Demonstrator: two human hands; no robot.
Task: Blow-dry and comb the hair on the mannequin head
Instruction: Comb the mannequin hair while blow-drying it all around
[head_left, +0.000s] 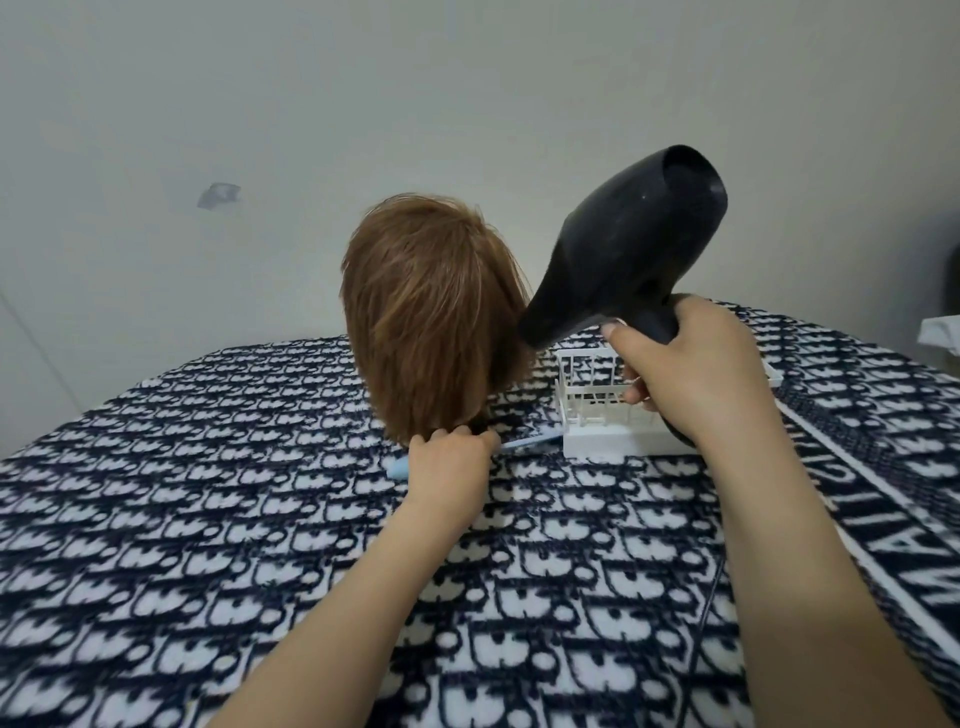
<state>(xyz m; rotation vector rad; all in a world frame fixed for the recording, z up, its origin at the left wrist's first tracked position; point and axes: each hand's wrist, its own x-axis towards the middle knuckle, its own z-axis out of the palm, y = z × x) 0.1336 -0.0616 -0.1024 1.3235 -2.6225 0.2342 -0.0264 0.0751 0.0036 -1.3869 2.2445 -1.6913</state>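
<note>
Left hand grips mannequin head; right hand, dryer.

- Wall: plain, pale grey-green, filling the upper half; lit softly and evenly, no hard shadows.
- Tape patch: small, translucent, stuck to the wall at left.
- Blanket: fleecy, with a repeating navy-and-white pattern, covering the whole surface.
- Border band: navy with large white letters, along the blanket's right side.
- Dark shape and white object: at the right edge, too cropped to identify.
</note>
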